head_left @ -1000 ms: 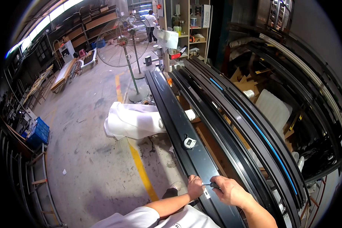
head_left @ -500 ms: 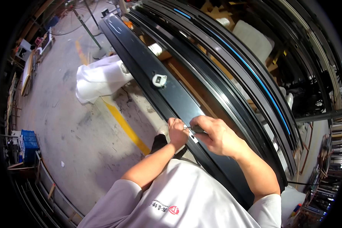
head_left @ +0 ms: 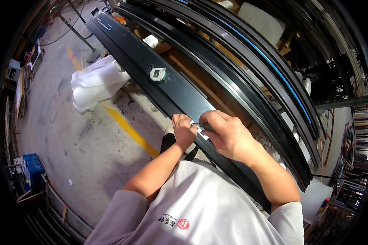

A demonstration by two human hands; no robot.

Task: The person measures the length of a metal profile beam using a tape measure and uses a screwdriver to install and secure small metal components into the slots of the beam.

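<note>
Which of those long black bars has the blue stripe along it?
The far bar, toward the right of the stack. A thin blue stripe runs its length. The near bar, under both hands and carrying the tape measure, is plain black.

Long black metal rail, glossy, flat top w/ raised edges, runs diagonally from upper left to lower right, resting on wooden supports. Small white tag lies flat on rail's top face, approx mid-length, partly covered by fingers. Thin dark pen-like tool tip touches rail just beside tag.
</note>
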